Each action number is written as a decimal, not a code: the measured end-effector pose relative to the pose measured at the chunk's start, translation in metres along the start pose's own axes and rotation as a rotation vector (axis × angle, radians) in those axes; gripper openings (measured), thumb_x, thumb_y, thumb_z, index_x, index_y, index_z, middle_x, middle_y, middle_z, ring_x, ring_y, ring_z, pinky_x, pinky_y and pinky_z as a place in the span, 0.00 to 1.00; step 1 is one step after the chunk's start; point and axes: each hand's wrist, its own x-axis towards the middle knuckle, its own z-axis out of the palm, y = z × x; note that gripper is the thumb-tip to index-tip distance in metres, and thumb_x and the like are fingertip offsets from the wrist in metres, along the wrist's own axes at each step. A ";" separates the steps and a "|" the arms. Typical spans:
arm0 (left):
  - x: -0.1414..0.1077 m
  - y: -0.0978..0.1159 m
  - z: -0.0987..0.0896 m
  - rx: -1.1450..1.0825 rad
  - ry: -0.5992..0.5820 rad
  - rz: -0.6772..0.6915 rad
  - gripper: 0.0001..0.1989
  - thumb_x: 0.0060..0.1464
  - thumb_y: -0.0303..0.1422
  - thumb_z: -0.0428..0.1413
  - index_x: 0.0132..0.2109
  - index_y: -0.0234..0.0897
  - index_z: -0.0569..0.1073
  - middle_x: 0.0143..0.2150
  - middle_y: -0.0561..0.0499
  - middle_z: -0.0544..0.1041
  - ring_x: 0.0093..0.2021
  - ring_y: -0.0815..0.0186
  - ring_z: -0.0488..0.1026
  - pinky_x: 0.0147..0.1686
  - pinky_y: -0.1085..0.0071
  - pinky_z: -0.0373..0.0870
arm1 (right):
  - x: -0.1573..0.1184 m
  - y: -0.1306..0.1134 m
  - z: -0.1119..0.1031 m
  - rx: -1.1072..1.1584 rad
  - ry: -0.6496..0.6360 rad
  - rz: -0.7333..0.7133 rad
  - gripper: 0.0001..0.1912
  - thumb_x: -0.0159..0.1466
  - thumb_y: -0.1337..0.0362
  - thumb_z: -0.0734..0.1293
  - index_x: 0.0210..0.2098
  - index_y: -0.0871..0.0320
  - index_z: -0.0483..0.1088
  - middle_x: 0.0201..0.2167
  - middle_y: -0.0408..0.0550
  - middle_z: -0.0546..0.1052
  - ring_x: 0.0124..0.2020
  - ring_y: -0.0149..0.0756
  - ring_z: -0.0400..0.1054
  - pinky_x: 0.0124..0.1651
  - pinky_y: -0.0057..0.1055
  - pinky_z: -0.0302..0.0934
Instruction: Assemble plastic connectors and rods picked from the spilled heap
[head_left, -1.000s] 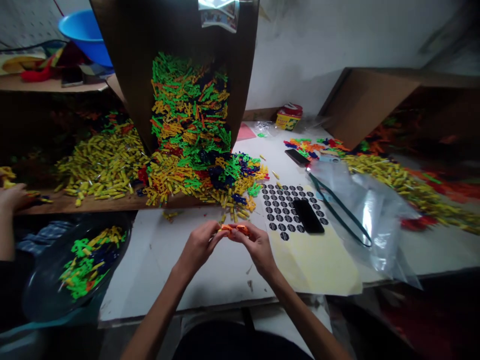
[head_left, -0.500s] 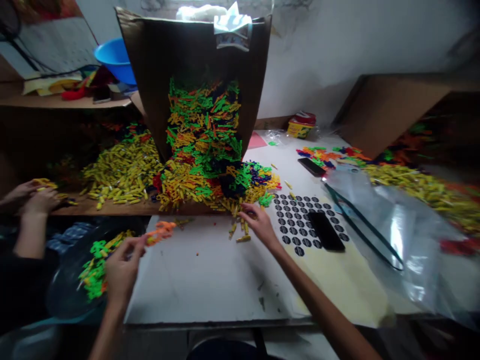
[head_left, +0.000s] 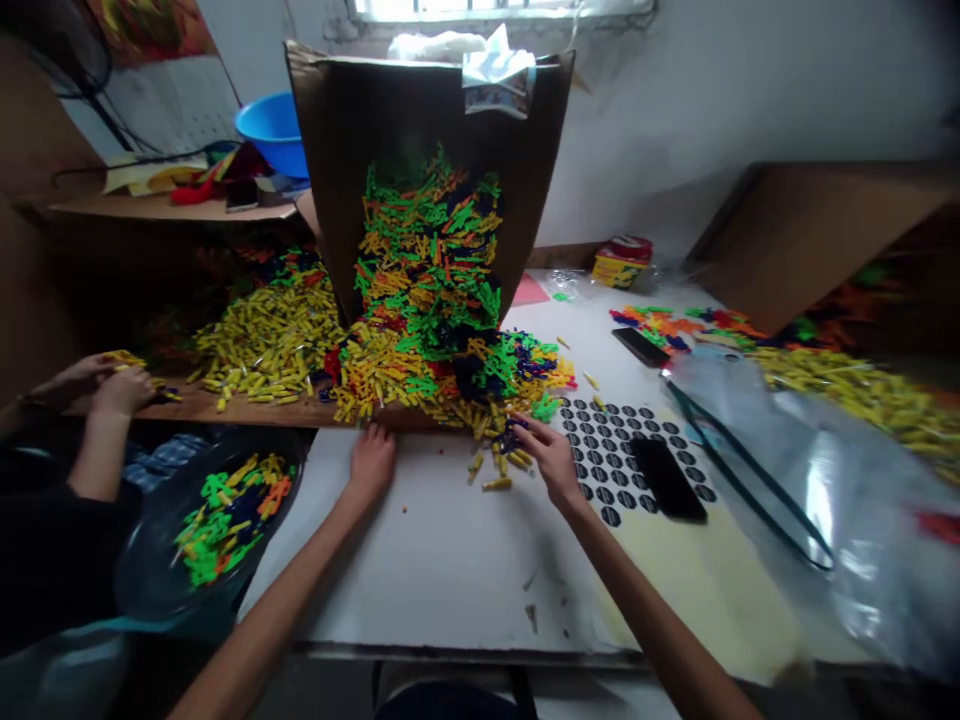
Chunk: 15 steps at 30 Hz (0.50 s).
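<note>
My left hand [head_left: 373, 460] is at the front edge of the pile of small yellow plastic pieces [head_left: 382, 365], fingers curled together against the board; what they hold, if anything, is hidden. My right hand [head_left: 551, 457] pinches a dark blue plastic figure [head_left: 511, 436] at the pile's right front. Several loose yellow pieces [head_left: 496, 484] lie on the white tabletop just below those fingertips. Behind, a tilted cardboard box [head_left: 435, 110] spills green, yellow, orange and dark blue figures [head_left: 427, 260] onto the pile.
A black basin [head_left: 135, 560] holding mixed figures stands at the left. Beyond it, another person's hands [head_left: 120, 385] handle yellow pieces. On the right lie a sheet of round black stickers [head_left: 600, 440], a black phone [head_left: 667, 480], another phone [head_left: 640, 346], a green strap [head_left: 750, 480] and clear plastic bags.
My left hand has let go of the orange figures, now in the basin, and moved right to the pile's edge. My right hand now has a dark blue figure. The view has shifted.
</note>
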 end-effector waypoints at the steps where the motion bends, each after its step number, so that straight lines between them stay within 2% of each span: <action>1: 0.006 0.003 -0.002 -0.004 0.000 0.020 0.13 0.54 0.21 0.47 0.38 0.33 0.76 0.46 0.33 0.77 0.52 0.49 0.70 0.49 0.59 0.66 | -0.009 -0.005 -0.001 0.105 0.021 0.086 0.24 0.53 0.50 0.74 0.44 0.56 0.79 0.43 0.51 0.81 0.37 0.41 0.75 0.40 0.39 0.69; 3: 0.013 0.010 -0.008 -0.053 0.022 0.042 0.10 0.55 0.23 0.49 0.37 0.34 0.74 0.44 0.35 0.77 0.50 0.50 0.71 0.47 0.60 0.66 | -0.027 -0.014 -0.002 0.247 0.055 0.207 0.25 0.50 0.50 0.76 0.43 0.57 0.79 0.38 0.50 0.81 0.32 0.38 0.75 0.34 0.34 0.68; 5: 0.009 0.024 -0.018 -0.250 0.063 0.004 0.05 0.57 0.29 0.52 0.39 0.35 0.72 0.38 0.42 0.77 0.42 0.55 0.74 0.41 0.63 0.68 | -0.042 -0.020 -0.001 0.340 0.075 0.283 0.23 0.48 0.52 0.78 0.40 0.58 0.79 0.32 0.48 0.81 0.29 0.36 0.74 0.31 0.31 0.67; 7: -0.003 0.048 -0.029 -0.643 0.089 -0.069 0.08 0.57 0.37 0.55 0.40 0.37 0.69 0.30 0.50 0.75 0.31 0.62 0.73 0.32 0.69 0.68 | -0.056 -0.025 0.002 0.432 0.065 0.330 0.23 0.46 0.55 0.80 0.38 0.58 0.78 0.30 0.47 0.80 0.30 0.37 0.76 0.34 0.32 0.70; 9: -0.020 0.077 -0.041 -1.092 0.069 -0.114 0.12 0.57 0.41 0.56 0.41 0.38 0.67 0.28 0.54 0.74 0.26 0.67 0.71 0.25 0.73 0.67 | -0.069 -0.030 0.006 0.482 0.025 0.330 0.24 0.47 0.57 0.80 0.42 0.56 0.77 0.35 0.47 0.81 0.36 0.40 0.77 0.40 0.36 0.72; 10: -0.028 0.092 -0.047 -1.269 0.049 -0.119 0.13 0.57 0.42 0.57 0.42 0.38 0.67 0.29 0.54 0.74 0.27 0.67 0.72 0.24 0.74 0.67 | -0.074 -0.032 0.007 0.486 0.004 0.313 0.25 0.48 0.58 0.79 0.45 0.55 0.77 0.39 0.48 0.81 0.39 0.40 0.76 0.43 0.38 0.72; 12: -0.042 0.115 -0.058 -1.485 0.027 -0.126 0.14 0.57 0.42 0.58 0.44 0.36 0.69 0.31 0.52 0.75 0.29 0.67 0.73 0.24 0.75 0.69 | -0.083 -0.039 0.010 0.453 -0.038 0.260 0.23 0.52 0.57 0.78 0.47 0.54 0.77 0.43 0.48 0.80 0.42 0.41 0.75 0.47 0.40 0.72; 15: -0.053 0.134 -0.069 -1.541 0.070 -0.161 0.14 0.57 0.41 0.59 0.44 0.35 0.73 0.32 0.50 0.77 0.32 0.67 0.74 0.25 0.75 0.71 | -0.092 -0.049 0.011 0.344 -0.071 0.172 0.17 0.57 0.56 0.75 0.43 0.57 0.79 0.43 0.49 0.80 0.44 0.42 0.74 0.49 0.39 0.72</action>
